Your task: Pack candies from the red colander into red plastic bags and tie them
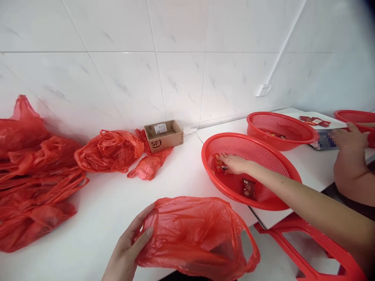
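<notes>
A red plastic bag [190, 230] hangs with its mouth spread wide, its side pinched between the thumb and fingers of my left hand [136, 238]. One loop handle droops at its right. Across to the right, my right hand [236, 164] reaches down into a red perforated plastic basket [275, 166]. Its fingers close over small red printed packets [219, 163] at the basket's left side; the fingertips are partly hidden. A dark red packet [248, 189] lies on the basket floor, below my wrist.
Crumpled red bags [111, 152] and filled-looking ones [35, 179] cover the left. A small cardboard box [164, 136] stands by the wall. Behind is a second basket [281, 128]; a co-worker's hand [350, 136] is at the right. A red stool [316, 242] stands below.
</notes>
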Demonstrator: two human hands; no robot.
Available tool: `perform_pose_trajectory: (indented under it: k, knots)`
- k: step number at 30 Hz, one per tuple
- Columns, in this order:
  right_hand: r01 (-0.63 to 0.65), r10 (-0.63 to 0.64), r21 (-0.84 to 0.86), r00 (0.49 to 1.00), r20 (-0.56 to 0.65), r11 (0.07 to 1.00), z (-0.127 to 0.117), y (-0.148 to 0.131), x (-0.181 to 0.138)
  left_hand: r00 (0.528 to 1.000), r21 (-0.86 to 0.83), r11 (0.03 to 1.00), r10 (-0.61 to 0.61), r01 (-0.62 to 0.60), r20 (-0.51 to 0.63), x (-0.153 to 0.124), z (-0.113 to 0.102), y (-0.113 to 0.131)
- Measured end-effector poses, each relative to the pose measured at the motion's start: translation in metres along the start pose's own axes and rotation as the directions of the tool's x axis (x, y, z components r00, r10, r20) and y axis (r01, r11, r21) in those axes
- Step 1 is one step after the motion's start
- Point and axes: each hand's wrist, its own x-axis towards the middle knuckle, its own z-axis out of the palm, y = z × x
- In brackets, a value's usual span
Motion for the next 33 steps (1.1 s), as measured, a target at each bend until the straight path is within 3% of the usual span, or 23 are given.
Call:
perform_pose_trajectory:
  k: [5,8,10,12,13,15,17,20,22,24,27,30,33]
  knots:
    - [-0.025,0.017,0.092,0.996,0.086,0.995,-0.006,0.014,0.0,0.997,-0.098,0.995,0.007,-0.015,-0.081,0.004,-0.005,0.001]
    - [-0.027,-0.001,0.397,0.997,0.071,0.918,-0.023,0.009,-0.014,0.998,-0.134,0.991,0.003,-0.012,-0.067,0.007,-0.005,0.0]
    - [0.029,0.003,0.687,0.999,-0.045,0.727,-0.037,-0.014,-0.031,0.999,-0.14,0.99,0.007,-0.014,-0.049,0.006,0.0,-0.001]
    - [0.114,0.002,0.844,0.991,-0.135,0.525,-0.048,-0.05,-0.052,0.998,-0.134,0.99,0.026,-0.033,-0.051,0.004,0.007,-0.002]
    - [0.139,-0.046,0.87,0.99,-0.134,0.473,-0.049,-0.072,-0.062,0.998,-0.131,0.99,0.04,-0.047,-0.056,0.003,0.011,-0.003]
    - [0.221,-0.26,0.875,0.959,-0.115,0.43,-0.04,-0.114,-0.079,0.998,-0.12,0.991,0.046,-0.05,-0.042,0.002,0.016,-0.004]
    - [0.298,-0.414,0.782,0.909,-0.056,0.548,-0.015,-0.145,-0.089,1.0,-0.102,0.995,0.025,-0.023,0.015,0.001,0.017,-0.006]
    - [0.345,-0.327,0.409,0.938,-0.117,0.845,0.029,-0.163,-0.091,0.998,-0.079,0.997,0.007,-0.003,0.057,0.0,0.012,-0.007]
    - [0.344,-0.32,0.238,0.938,-0.132,0.908,0.041,-0.161,-0.091,0.999,-0.079,0.997,0.02,-0.018,0.025,-0.003,0.009,-0.006]
    - [0.39,-0.382,0.267,0.92,-0.083,0.881,0.028,-0.155,-0.094,0.999,-0.088,0.996,0.03,-0.031,-0.018,-0.006,0.009,-0.003]
    - [0.412,-0.399,0.442,0.908,-0.128,0.797,-0.02,-0.135,-0.097,0.997,-0.105,0.993,0.048,-0.055,-0.064,-0.01,0.015,0.002]
    - [0.243,-0.15,0.441,0.96,-0.236,0.864,-0.048,-0.089,-0.09,0.996,-0.085,0.994,0.067,-0.072,-0.056,-0.01,0.018,0.003]
    - [0.008,0.024,0.186,0.986,-0.166,0.982,-0.025,-0.025,-0.08,0.997,-0.068,0.995,0.075,-0.077,-0.027,-0.006,0.013,-0.001]
